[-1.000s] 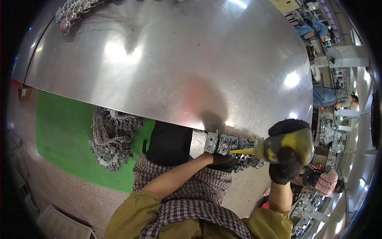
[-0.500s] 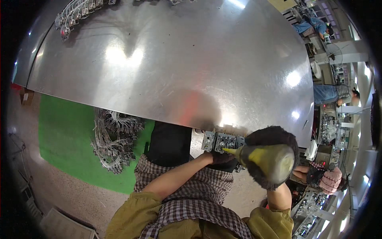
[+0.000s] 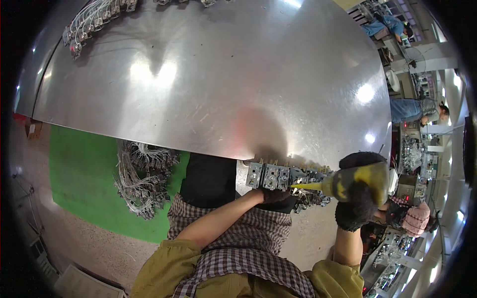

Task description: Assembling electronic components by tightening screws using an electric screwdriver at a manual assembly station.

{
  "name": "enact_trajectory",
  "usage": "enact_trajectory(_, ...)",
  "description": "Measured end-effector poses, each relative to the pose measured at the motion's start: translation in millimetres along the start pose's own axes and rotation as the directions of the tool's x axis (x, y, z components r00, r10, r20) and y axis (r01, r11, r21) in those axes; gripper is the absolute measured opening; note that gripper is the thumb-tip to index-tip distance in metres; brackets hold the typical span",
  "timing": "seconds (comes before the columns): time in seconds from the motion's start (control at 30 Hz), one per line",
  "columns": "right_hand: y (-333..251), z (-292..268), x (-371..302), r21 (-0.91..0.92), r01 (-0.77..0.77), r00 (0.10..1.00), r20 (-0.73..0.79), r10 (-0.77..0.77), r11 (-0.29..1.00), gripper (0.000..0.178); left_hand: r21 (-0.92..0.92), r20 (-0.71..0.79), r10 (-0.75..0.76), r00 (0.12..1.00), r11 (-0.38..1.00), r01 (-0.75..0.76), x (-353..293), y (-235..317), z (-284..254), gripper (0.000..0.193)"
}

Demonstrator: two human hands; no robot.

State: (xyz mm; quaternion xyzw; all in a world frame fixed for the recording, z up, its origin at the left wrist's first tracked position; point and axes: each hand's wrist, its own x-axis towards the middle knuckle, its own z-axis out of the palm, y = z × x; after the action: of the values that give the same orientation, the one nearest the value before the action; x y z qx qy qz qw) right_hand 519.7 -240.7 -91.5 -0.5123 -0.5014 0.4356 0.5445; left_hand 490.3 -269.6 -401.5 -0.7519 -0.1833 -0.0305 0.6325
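Note:
My right hand (image 3: pixel 357 208), in a dark fuzzy glove, is closed round a yellow squeeze bottle (image 3: pixel 365 180) smeared with grime. The bottle lies nearly level, its thin pointed nozzle (image 3: pixel 309 186) aimed left. The nozzle's tip is at a row of small grey metal assemblies (image 3: pixel 276 176) by the table's near edge; I cannot tell whether it touches. My left hand (image 3: pixel 275 195), also dark-gloved, grips the row from its near side, and its fingertips are hidden. More assemblies (image 3: pixel 313 179) continue to the right, beneath the nozzle.
A shiny metal table (image 3: pixel 208 99) spreads ahead. Wired parts (image 3: pixel 97 20) stand at its far left. Below its near edge, a bundle of wired metal pieces (image 3: pixel 145 179) rests over a green surface (image 3: pixel 84 174). Several people work at benches on the right.
My right hand and the bottle have moved right, and the nozzle tip has shifted right along the row. More assemblies now show. My left hand stays in nearly the same place.

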Motion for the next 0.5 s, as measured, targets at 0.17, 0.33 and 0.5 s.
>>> enact_trajectory(0.17, -5.4, 13.9, 1.9, -0.454, 0.240, 0.944, 0.315, -0.098, 0.858, 0.062, 0.127, 0.087, 0.159, 0.983, 0.977, -0.169, -6.1, -7.1, -2.0, 0.032)
enact_trajectory(0.33, -10.0, 20.1, 4.2, -0.560, 0.338, 0.918, 0.373, -0.133, 0.756, 0.054, -0.352, 0.016, -0.198, 0.980, 0.916, 0.191, -20.5, -6.9, 1.4, 0.033)
enact_trajectory(0.5, -6.2, 0.2, 1.2, -0.670, 0.681, 0.709, 0.705, -0.035, 0.297, 0.042, 0.092, 0.008, 0.228, 0.974, 0.969, -0.228, -16.6, -62.7, 4.6, 0.036)
